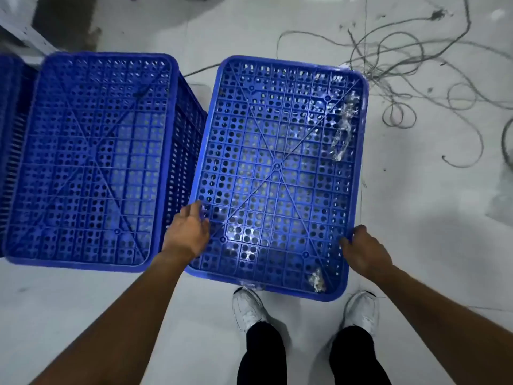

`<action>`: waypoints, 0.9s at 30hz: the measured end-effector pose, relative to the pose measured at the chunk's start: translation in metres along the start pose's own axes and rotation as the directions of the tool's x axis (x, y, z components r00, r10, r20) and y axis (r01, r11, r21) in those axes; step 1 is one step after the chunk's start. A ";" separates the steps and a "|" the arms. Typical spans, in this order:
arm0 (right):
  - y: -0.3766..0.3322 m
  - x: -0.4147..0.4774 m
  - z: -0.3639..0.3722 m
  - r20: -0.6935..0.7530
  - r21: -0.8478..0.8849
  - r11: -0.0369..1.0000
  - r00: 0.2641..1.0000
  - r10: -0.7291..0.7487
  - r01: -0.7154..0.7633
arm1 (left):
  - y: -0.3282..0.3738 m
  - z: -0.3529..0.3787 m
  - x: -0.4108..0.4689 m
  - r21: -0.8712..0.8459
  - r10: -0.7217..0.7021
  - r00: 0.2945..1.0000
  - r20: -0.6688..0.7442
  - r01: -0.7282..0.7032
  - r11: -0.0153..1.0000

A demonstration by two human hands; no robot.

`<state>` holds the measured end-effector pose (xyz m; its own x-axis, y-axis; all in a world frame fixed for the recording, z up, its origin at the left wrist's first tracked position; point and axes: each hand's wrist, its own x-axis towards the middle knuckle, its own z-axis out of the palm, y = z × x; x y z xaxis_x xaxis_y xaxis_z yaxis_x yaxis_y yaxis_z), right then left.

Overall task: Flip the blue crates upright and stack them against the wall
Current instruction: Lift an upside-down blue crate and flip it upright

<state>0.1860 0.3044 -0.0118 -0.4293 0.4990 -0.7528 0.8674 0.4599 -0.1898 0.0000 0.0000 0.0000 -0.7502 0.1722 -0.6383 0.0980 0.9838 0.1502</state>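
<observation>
Two blue perforated crates lie upside down on the pale floor, their ribbed bottoms facing up. The right crate (277, 168) lies just ahead of my feet. My left hand (188, 234) rests on its near left edge, with the fingers lying loosely on the bottom surface. My right hand (363, 251) grips its near right edge, fingers curled over the rim. The left crate (88, 162) lies beside it, nearly touching, and neither hand is on it.
Part of a third blue crate (14, 140) shows at the far left edge. Crumpled clear plastic (342, 129) lies on the right crate. Loose grey cords (402, 65) sprawl over the floor at the upper right. My white shoes (248, 308) stand just behind the crate.
</observation>
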 end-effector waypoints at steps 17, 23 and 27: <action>-0.005 0.053 0.037 -0.302 0.257 0.963 0.940 0.158 -0.080 | -0.018 0.013 0.062 -0.018 -0.130 0.991 -0.029 0.129 0.991; 0.011 0.051 0.027 -0.349 0.211 0.975 0.926 0.146 -0.074 | -0.003 0.023 0.044 -0.083 -0.131 0.990 -0.059 0.126 0.989; 0.035 0.045 0.015 -0.401 0.239 0.968 0.900 0.170 -0.076 | 0.018 0.031 0.030 -0.109 -0.089 0.993 -0.076 0.080 0.991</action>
<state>0.2010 0.3315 -0.0619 -0.3402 0.8218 -0.4571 0.9324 0.2317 -0.2775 -0.0004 0.0249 -0.0399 -0.8038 0.0798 -0.5895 -0.0344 0.9831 0.1799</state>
